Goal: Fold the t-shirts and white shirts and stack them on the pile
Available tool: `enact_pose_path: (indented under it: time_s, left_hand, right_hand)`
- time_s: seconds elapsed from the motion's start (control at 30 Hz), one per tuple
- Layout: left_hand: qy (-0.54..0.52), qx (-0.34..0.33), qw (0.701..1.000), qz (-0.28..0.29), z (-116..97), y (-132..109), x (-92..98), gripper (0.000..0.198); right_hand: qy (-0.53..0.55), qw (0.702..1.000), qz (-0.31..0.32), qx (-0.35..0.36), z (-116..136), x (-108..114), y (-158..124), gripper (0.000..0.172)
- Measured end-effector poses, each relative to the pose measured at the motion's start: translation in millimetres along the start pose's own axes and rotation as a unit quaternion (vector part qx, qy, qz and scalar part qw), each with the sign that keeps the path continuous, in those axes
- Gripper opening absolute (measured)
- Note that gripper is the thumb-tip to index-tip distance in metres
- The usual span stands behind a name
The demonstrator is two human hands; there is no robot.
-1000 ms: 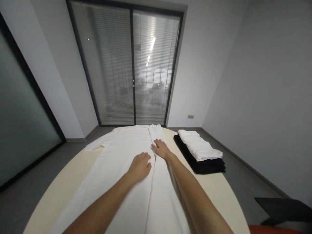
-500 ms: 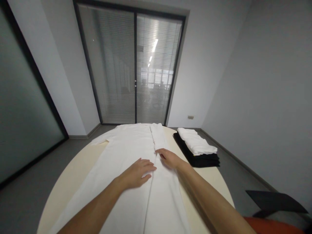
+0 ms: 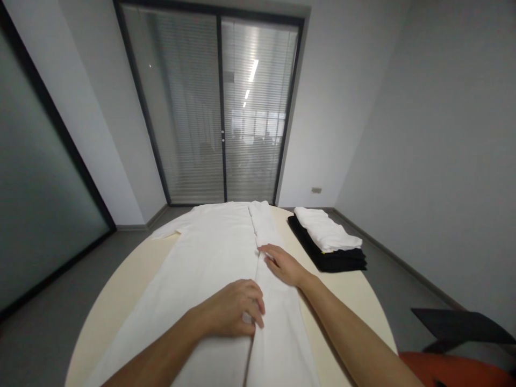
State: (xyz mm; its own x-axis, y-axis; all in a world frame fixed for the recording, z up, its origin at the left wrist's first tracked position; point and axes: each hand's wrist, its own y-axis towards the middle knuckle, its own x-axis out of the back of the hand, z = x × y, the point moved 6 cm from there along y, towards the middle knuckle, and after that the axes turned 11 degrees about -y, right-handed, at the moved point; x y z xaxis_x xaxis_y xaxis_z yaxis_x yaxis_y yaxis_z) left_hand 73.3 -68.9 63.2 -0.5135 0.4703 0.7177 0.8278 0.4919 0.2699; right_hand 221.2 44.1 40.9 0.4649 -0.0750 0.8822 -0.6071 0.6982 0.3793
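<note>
On the round cream table (image 3: 121, 290), a long white garment (image 3: 209, 252) lies spread flat, running from the near edge out toward twelve o'clock, where it reaches the far rim. It is smooth, with few wrinkles, and its right-hand side is folded inward, leaving a straight edge down the middle. A short sleeve pokes out at about ten o'clock. The left hand (image 3: 234, 312) rests palm-down on that edge, fingers curled together against the cloth. The right hand (image 3: 284, 263) lies just beyond it, toward one o'clock, flat on the folded strip with fingers extended and close together. At two o'clock sits a stack of folded clothes (image 3: 328, 242), white upon black.
</note>
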Motion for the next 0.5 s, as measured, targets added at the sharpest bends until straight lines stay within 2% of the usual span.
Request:
enact_pose_path:
  time_s: [0.13,0.23,0.33,0.43,0.5]
  left_hand:
    - [-0.035,0.017,0.999,0.023,-6,2,-7.4,0.020]
    - [-0.040,0.024,0.998,0.037,-9,2,-9.9,0.018]
    - [-0.031,0.020,0.998,0.060,-12,1,-15.3,0.021]
    - [-0.061,0.011,0.994,0.091,-17,-1,-23.6,0.028]
    - [-0.098,0.001,0.988,0.117,-20,-2,-29.3,0.023]
  right_hand:
    - [-0.029,0.999,0.008,0.015,4,0,0,0.043]
    - [-0.044,0.998,0.041,0.012,7,-3,1,0.043]
    - [-0.049,0.996,0.073,-0.008,7,-8,0,0.042]
    - [-0.051,0.995,0.079,-0.017,7,-9,-2,0.042]
    - [-0.051,0.995,0.081,-0.018,7,-9,-3,0.042]
